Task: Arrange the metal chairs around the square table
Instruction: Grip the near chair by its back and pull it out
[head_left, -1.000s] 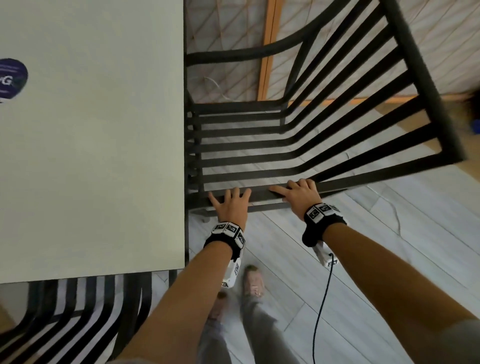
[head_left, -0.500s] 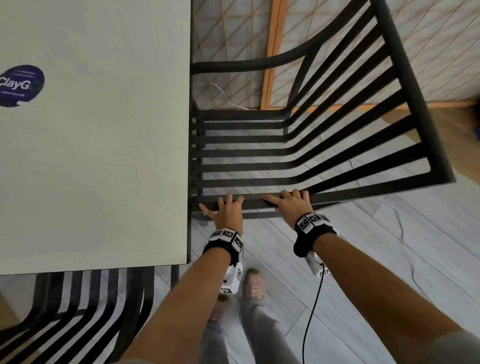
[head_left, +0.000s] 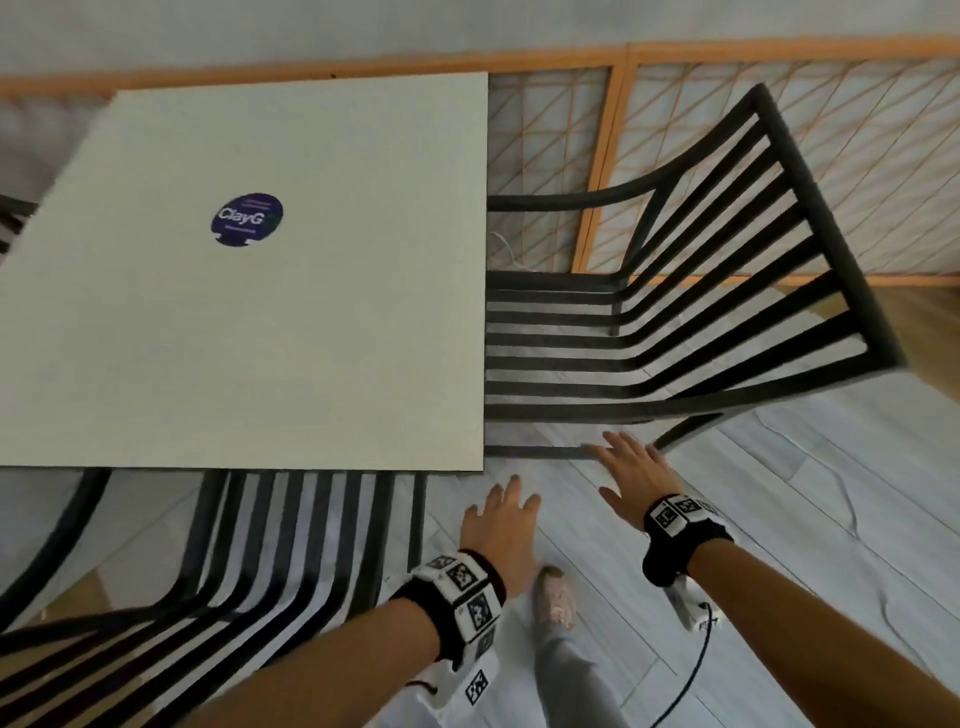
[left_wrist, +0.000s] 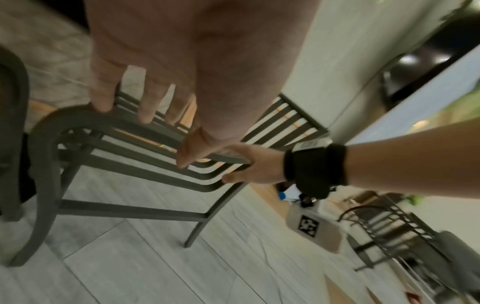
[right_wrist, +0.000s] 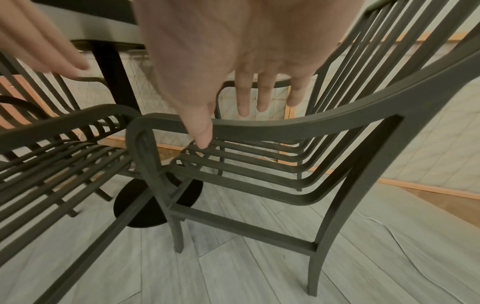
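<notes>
Floor: pale grey planks (head_left: 779, 519), with a tan strip by the wall at the right; a thin cable lies on the planks.
Wall: an orange-framed lattice screen (head_left: 613, 156) runs behind the table and the right chair.
Table: square white top (head_left: 260, 338) with a round blue sticker (head_left: 247, 219); the right wrist view shows its black post on a round black base (right_wrist: 155, 201).
Right chair: black slatted metal (head_left: 701, 312), seat tucked to the table's right edge, back facing away from it.
Near chair: a 2nd slatted chair (head_left: 260, 561) pushed under the near edge, its seat partly hidden by the top.
Left edge: dark slats of another chair (head_left: 8, 218) just show.
Left hand: (head_left: 498, 525) fingers spread, holding nothing, above the floor between the 2 chairs.
Right hand: (head_left: 631, 475) fingers spread, holding nothing, at the right chair's near armrest (head_left: 535, 451); contact cannot be told.
Below: a shoe (head_left: 556, 597) and grey trouser leg.
</notes>
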